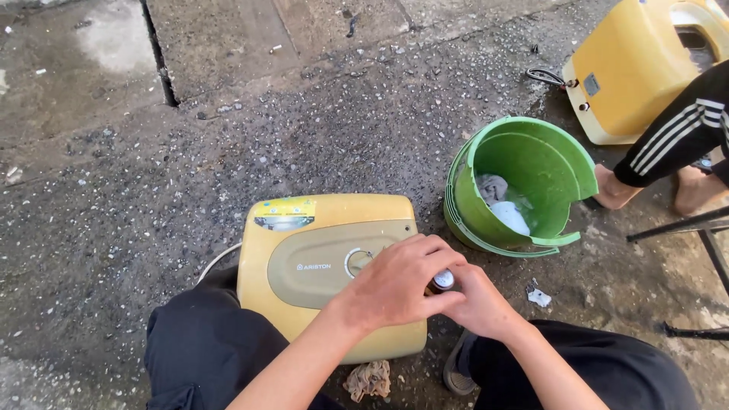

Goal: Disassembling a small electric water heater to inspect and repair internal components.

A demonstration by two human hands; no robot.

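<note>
Together, both hands at heater edge

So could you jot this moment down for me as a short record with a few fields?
Place: rough concrete ground, outdoors
Main thing: yellow water heater lying between the person's knees
Left hand: over the heater's right edge, fingers closed round a small dark object
Right hand: gripping the same small object from the other side
Nearby: broken green bucket holding rags; crumpled rag by the heater
Further off: second yellow casing; another person's feet
</note>
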